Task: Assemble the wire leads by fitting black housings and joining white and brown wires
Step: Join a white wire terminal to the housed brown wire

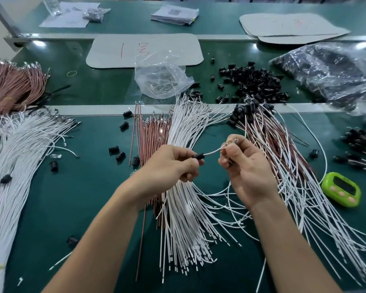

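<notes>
Forearms: reach in from the bottom edge, over the green bench mat.
White wire bundle: lies along the mat at far left, with a stray housing on top.
Loose housings: scattered on the mat left of centre.
Brown wires: lie in a flat sheaf at mid-bench, terminal ends pointing away.
Left hand: fingers curled, thumb and forefinger pinching a black housing, raised above the loose white wires.
Held white wire: leaves the housing's right end and bridges the gap between both hands, clear of the mat.
Right hand: fingertips closed on the wire's far end, just beside its metal terminal; remaining fingers loosely bent.
Finished leads: fan out to the right, housings at the far ends.
Green timer: sits on the mat at right, well apart.
Step, as judged: sliding the housing along the white wire toward the terminal; no brown partner visible in either hand.
Risk, as judged: bent terminal or kinked wire from pushing off-axis; half-seated contact from stopping short; housing lost among the loose ones through a slack pinch; snagging on the sheaf below.
</notes>
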`<state>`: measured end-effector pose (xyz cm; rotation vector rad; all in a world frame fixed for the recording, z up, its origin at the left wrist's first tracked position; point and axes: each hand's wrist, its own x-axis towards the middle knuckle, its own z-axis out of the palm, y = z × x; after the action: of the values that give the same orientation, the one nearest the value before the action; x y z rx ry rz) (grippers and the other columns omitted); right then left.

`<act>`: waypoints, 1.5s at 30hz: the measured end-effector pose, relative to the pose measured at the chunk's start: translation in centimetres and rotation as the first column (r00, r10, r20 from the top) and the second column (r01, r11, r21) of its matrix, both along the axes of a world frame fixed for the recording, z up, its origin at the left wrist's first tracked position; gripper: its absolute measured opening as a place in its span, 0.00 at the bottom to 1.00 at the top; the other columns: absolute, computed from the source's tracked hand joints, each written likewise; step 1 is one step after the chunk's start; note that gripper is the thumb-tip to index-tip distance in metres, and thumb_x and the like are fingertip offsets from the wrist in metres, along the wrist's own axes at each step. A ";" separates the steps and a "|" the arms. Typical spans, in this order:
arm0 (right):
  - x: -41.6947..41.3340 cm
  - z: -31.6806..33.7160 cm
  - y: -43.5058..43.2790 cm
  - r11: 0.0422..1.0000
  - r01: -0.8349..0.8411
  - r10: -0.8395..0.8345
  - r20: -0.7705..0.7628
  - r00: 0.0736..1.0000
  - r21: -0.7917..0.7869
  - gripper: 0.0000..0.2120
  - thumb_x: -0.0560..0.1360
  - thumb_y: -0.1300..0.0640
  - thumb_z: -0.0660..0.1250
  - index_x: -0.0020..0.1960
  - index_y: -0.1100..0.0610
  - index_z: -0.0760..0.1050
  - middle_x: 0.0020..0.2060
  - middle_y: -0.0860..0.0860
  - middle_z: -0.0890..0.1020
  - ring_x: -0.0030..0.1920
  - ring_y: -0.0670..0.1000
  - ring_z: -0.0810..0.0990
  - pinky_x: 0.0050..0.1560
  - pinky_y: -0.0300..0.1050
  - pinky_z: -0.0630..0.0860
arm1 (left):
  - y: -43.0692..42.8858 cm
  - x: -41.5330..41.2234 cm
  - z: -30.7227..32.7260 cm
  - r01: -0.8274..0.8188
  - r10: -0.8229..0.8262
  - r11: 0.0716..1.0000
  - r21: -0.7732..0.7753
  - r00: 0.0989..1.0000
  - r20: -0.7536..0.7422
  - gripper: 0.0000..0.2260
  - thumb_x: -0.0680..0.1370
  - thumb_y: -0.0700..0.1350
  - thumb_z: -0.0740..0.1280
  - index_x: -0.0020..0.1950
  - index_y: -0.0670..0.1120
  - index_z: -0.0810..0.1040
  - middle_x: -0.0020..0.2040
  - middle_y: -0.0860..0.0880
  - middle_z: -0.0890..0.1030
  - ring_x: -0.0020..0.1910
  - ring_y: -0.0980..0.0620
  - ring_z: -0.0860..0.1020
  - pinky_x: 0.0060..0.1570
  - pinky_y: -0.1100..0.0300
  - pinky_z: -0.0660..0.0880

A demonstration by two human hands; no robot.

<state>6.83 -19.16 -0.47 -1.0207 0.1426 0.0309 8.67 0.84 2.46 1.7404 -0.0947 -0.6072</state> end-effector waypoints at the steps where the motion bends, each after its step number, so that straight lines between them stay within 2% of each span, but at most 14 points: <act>1: -0.1 -0.1 0.1 1.000 -0.004 0.004 0.010 1.000 -0.004 0.04 0.73 0.62 0.71 0.48 0.57 0.79 0.37 0.52 0.78 0.35 0.47 0.74 0.39 0.37 0.74 | -0.2 0.1 0.0 -0.007 0.007 1.000 -0.012 1.000 0.007 0.07 0.81 0.37 0.68 0.50 0.43 0.86 0.38 0.47 0.85 0.37 0.52 0.80 0.42 0.60 0.78; 9: -0.6 0.1 0.9 0.993 -0.017 0.026 0.070 0.997 -0.120 0.05 0.71 0.61 0.71 0.47 0.56 0.79 0.39 0.52 0.76 0.38 0.49 0.73 0.46 0.41 0.73 | -1.2 0.3 0.4 0.010 -0.010 1.000 0.003 0.997 0.080 0.07 0.81 0.36 0.69 0.52 0.42 0.87 0.36 0.49 0.85 0.34 0.57 0.80 0.38 0.68 0.75; 15: -1.2 0.0 1.5 0.993 -0.011 0.023 0.093 0.995 -0.121 0.05 0.73 0.60 0.72 0.48 0.57 0.79 0.43 0.52 0.80 0.42 0.51 0.75 0.50 0.47 0.71 | -1.8 0.0 0.7 0.046 -0.045 0.999 -0.003 0.994 0.101 0.07 0.82 0.38 0.68 0.52 0.43 0.87 0.36 0.48 0.84 0.33 0.54 0.75 0.36 0.65 0.73; 17: -1.3 0.1 1.3 0.990 -0.034 0.050 0.110 0.993 -0.140 0.04 0.75 0.60 0.74 0.49 0.55 0.80 0.44 0.52 0.81 0.44 0.51 0.76 0.51 0.47 0.72 | -1.7 -0.1 0.7 0.049 -0.046 0.998 -0.026 0.996 0.080 0.08 0.83 0.40 0.67 0.52 0.44 0.87 0.35 0.48 0.82 0.33 0.52 0.70 0.33 0.64 0.68; 19: -1.3 0.2 1.1 0.984 -0.070 0.092 0.131 0.987 -0.165 0.06 0.75 0.63 0.71 0.47 0.52 0.81 0.45 0.53 0.81 0.46 0.52 0.78 0.52 0.47 0.75 | -1.6 -0.2 0.5 0.037 -0.033 0.998 -0.057 0.997 0.068 0.10 0.84 0.41 0.66 0.53 0.42 0.87 0.31 0.50 0.76 0.33 0.51 0.66 0.33 0.65 0.63; 22: -1.2 0.6 0.8 0.973 -0.120 0.153 0.163 0.975 -0.197 0.06 0.75 0.63 0.71 0.47 0.52 0.82 0.45 0.54 0.81 0.49 0.53 0.80 0.54 0.45 0.78 | -1.6 -0.3 0.3 0.019 -0.014 0.998 -0.053 0.996 0.090 0.10 0.84 0.41 0.66 0.54 0.43 0.87 0.28 0.55 0.67 0.29 0.57 0.62 0.30 0.67 0.60; 26: -1.0 0.8 0.1 0.968 -0.156 0.192 0.181 0.965 -0.198 0.05 0.71 0.61 0.74 0.46 0.54 0.83 0.44 0.54 0.84 0.48 0.53 0.82 0.51 0.44 0.79 | -1.3 -0.5 0.6 0.031 -0.025 0.996 -0.083 0.997 0.070 0.09 0.83 0.43 0.68 0.53 0.48 0.89 0.28 0.53 0.64 0.29 0.56 0.60 0.28 0.67 0.59; 29: -0.9 1.1 -0.5 0.960 -0.154 0.202 0.197 0.959 -0.236 0.06 0.71 0.62 0.74 0.46 0.54 0.83 0.44 0.53 0.84 0.48 0.52 0.83 0.51 0.43 0.80 | -1.4 -0.8 0.7 0.046 -0.041 0.990 -0.131 0.998 0.040 0.09 0.82 0.40 0.69 0.50 0.48 0.88 0.29 0.53 0.69 0.30 0.56 0.64 0.31 0.67 0.63; 33: -0.8 1.2 -0.7 0.904 -0.078 0.175 0.198 0.965 -0.420 0.10 0.70 0.66 0.74 0.45 0.52 0.84 0.42 0.52 0.85 0.45 0.49 0.84 0.49 0.41 0.80 | -1.6 -0.8 0.8 -0.024 0.028 0.994 -0.105 0.999 0.038 0.07 0.80 0.37 0.70 0.50 0.44 0.87 0.35 0.48 0.82 0.33 0.54 0.77 0.36 0.64 0.75; 37: -0.8 1.5 -0.8 0.865 -0.083 0.197 0.181 0.964 -0.496 0.07 0.70 0.66 0.74 0.46 0.56 0.83 0.41 0.55 0.84 0.44 0.49 0.83 0.49 0.41 0.80 | -1.7 -1.0 0.7 -0.030 0.033 0.999 -0.045 0.997 0.071 0.08 0.81 0.38 0.69 0.51 0.46 0.88 0.32 0.52 0.77 0.31 0.58 0.70 0.36 0.69 0.67; 40: -1.0 2.0 -1.4 0.893 -0.159 0.236 0.138 0.962 -0.421 0.09 0.71 0.66 0.73 0.47 0.55 0.86 0.42 0.52 0.86 0.45 0.49 0.85 0.49 0.41 0.80 | -1.6 -1.2 0.7 -0.064 0.068 0.994 -0.085 0.996 0.052 0.10 0.81 0.38 0.68 0.48 0.49 0.89 0.37 0.52 0.79 0.37 0.58 0.72 0.44 0.67 0.68; 42: -1.3 2.3 -1.4 0.936 -0.216 0.238 0.047 0.970 -0.277 0.04 0.72 0.60 0.76 0.47 0.55 0.88 0.42 0.53 0.87 0.43 0.50 0.85 0.49 0.43 0.81 | -1.5 -1.3 0.8 -0.075 0.079 0.993 -0.095 0.996 0.041 0.11 0.81 0.39 0.70 0.46 0.51 0.89 0.41 0.53 0.85 0.41 0.56 0.79 0.50 0.68 0.72; 44: -1.4 2.3 -0.9 0.965 -0.204 0.197 -0.054 0.979 -0.168 0.08 0.71 0.51 0.77 0.44 0.55 0.88 0.40 0.54 0.87 0.41 0.50 0.84 0.47 0.43 0.82 | -1.6 -1.4 0.8 -0.088 0.092 0.990 -0.109 0.995 0.032 0.10 0.80 0.39 0.71 0.46 0.53 0.89 0.48 0.50 0.88 0.54 0.52 0.84 0.62 0.62 0.75; 45: -1.5 2.1 -0.6 0.973 -0.183 0.171 -0.092 0.981 -0.143 0.08 0.70 0.50 0.77 0.43 0.55 0.88 0.40 0.54 0.87 0.40 0.49 0.84 0.46 0.42 0.82 | -1.7 -1.5 0.8 -0.090 0.095 0.990 -0.113 0.995 0.033 0.11 0.79 0.39 0.72 0.46 0.53 0.90 0.49 0.48 0.89 0.55 0.52 0.84 0.65 0.59 0.74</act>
<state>5.30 -19.80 1.67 -1.1822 0.1271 0.2265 7.17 -0.81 3.29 1.6394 -0.0724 -0.4922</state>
